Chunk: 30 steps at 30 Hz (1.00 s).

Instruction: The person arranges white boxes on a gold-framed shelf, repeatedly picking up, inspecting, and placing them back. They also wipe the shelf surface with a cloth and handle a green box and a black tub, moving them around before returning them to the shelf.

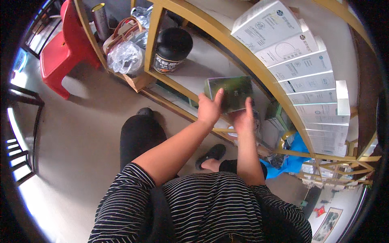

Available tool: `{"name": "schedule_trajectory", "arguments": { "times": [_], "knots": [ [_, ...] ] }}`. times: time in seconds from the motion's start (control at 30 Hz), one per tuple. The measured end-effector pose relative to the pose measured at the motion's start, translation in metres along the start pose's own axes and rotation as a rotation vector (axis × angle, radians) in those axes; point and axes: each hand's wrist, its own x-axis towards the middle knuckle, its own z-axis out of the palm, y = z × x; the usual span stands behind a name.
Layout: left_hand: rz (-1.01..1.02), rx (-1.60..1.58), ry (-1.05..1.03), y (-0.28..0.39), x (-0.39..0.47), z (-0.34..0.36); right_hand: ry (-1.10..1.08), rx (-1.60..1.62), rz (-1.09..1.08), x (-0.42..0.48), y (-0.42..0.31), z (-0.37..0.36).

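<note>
A dark green box (pixel 232 92) with printing on its face is held between both hands in front of a yellow-framed shelf. My left hand (pixel 210 106) grips its near left part, thumb on top. My right hand (pixel 243 118), slightly blurred, holds the near right edge, its thumb along the side and its other fingers partly hidden under the box. Up and to the left of the box, a large black plastic jar (pixel 173 50) stands on the shelf board. More green boxes (pixel 275 115) sit lower right, inside the shelf.
White boxes (pixel 307 73) stand in a long row on the upper shelf. At upper left are a plastic bag (pixel 126 57), a handbag (pixel 124 30), a tin canister (pixel 101 21) and a red plastic chair (pixel 57 54). A blue bag (pixel 285 165) hangs low right; dark chairs (pixel 22 152) stand far left.
</note>
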Motion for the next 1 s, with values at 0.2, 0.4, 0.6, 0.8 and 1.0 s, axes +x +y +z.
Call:
{"name": "schedule_trajectory", "arguments": {
  "times": [0.2, 0.4, 0.6, 0.8, 1.0],
  "knots": [
    [-0.07, -0.183, -0.092, -0.024, 0.001, 0.02, 0.105, -0.081, 0.05, 0.043, -0.005, -0.001],
    [-0.116, 0.1, -0.375, -0.038, 0.002, 0.024, -0.03, -0.286, 0.1, 0.121, -0.027, 0.005],
    [-0.018, 0.004, -0.158, -0.013, -0.001, 0.009, 0.091, -0.481, -0.095, 0.155, 0.016, 0.018],
    [0.022, -0.026, -0.099, -0.011, 0.004, 0.007, 0.169, -0.781, -0.253, 0.15, 0.028, 0.012],
    [0.169, 0.061, 0.117, -0.029, 0.013, 0.02, 0.332, -0.749, -0.392, 0.141, 0.053, 0.029]
  ]
}}
